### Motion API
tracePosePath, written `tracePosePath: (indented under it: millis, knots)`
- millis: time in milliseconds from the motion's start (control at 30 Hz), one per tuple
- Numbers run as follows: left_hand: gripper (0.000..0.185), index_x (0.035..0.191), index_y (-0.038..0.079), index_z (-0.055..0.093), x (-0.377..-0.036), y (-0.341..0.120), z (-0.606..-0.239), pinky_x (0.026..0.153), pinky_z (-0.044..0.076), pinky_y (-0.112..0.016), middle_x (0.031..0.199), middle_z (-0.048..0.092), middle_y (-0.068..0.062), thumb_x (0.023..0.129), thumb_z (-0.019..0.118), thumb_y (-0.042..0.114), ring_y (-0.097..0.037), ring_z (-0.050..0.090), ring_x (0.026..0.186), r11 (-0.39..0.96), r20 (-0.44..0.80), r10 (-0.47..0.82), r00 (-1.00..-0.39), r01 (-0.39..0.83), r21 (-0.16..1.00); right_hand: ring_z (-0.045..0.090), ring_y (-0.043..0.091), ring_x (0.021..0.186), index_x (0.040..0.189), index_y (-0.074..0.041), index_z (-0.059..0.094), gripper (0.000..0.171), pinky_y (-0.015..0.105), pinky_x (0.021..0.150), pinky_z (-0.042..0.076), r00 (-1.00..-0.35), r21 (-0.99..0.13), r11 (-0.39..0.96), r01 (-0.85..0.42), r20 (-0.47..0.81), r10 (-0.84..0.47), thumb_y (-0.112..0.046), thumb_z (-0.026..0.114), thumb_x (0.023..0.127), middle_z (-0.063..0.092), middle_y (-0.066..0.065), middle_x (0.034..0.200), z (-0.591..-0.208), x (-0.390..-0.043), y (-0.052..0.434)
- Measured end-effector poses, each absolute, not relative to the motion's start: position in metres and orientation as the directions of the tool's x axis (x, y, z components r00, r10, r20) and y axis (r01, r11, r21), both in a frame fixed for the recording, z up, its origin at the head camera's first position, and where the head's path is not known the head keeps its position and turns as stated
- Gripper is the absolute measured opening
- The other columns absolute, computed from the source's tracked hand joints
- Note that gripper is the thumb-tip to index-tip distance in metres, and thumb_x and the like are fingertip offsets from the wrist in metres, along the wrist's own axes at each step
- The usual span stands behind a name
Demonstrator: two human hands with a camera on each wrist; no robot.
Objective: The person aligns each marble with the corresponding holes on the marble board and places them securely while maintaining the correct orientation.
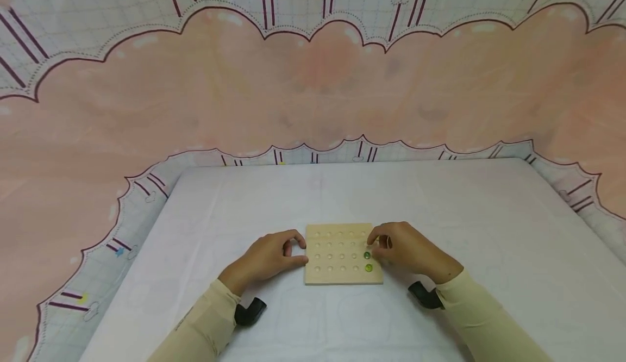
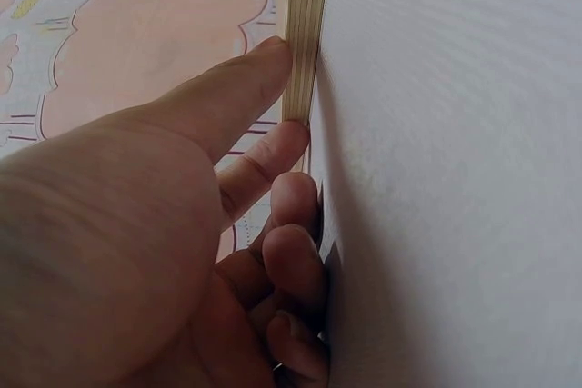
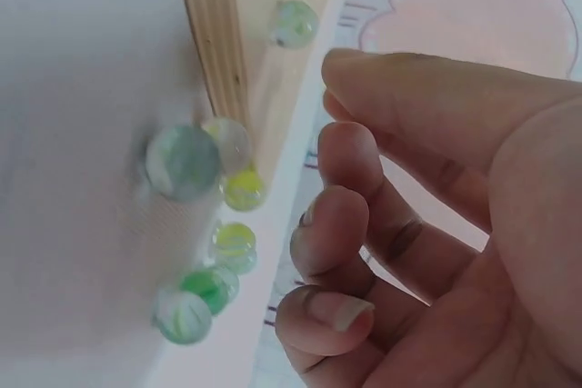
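A pale wooden board [image 1: 336, 249] with rows of shallow round dimples lies on the white table. Two green marbles [image 1: 368, 268] sit in its right-hand column, at the near end. My left hand [image 1: 269, 256] touches the board's left edge with thumb and index fingertip; the left wrist view shows them against the layered wood edge [image 2: 305, 34]. Over the board's right side is my right hand [image 1: 408, 248], thumb and index fingertips close together beside the farther marble. Nothing shows between those fingertips. In the right wrist view, several loose marbles [image 3: 184, 163] lie beside the board.
White cloth covers the table [image 1: 274, 193]. Behind it hangs a patterned pink and white backdrop [image 1: 313, 90]. A black wrist mount [image 1: 250, 312] juts from the left sleeve and another black mount [image 1: 425, 295] from the right. The right hand hides the loose marbles in the head view.
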State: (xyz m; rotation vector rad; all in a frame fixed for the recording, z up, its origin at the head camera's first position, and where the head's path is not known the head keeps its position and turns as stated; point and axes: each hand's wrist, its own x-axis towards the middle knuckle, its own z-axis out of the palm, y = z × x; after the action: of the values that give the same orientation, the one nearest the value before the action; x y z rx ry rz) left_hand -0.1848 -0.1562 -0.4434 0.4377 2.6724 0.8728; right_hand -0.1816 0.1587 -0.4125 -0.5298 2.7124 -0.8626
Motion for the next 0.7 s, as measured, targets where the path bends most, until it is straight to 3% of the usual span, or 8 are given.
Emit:
tracePosePath:
  millis: [700]
  knots:
    - [0.025, 0.103, 0.034, 0.062, -0.184, -0.161, -0.444, 0.060, 0.036, -0.025, 0.072, 0.053, 0.008, 0.086, 0.077, 0.045, -0.008, 0.047, 0.062, 0.774, -0.182, 0.385, -0.905, 0.210, 0.597, 0.051, 0.015, 0.070, 0.099, -0.010, 0.072, 0.011, 0.024, 0.056, 0.043, -0.945, -0.564, 0.785, -0.258, -0.021, -0.326, -0.007, 0.074, 0.088, 0.059, 0.000, 0.077, -0.404, -0.189, 0.196]
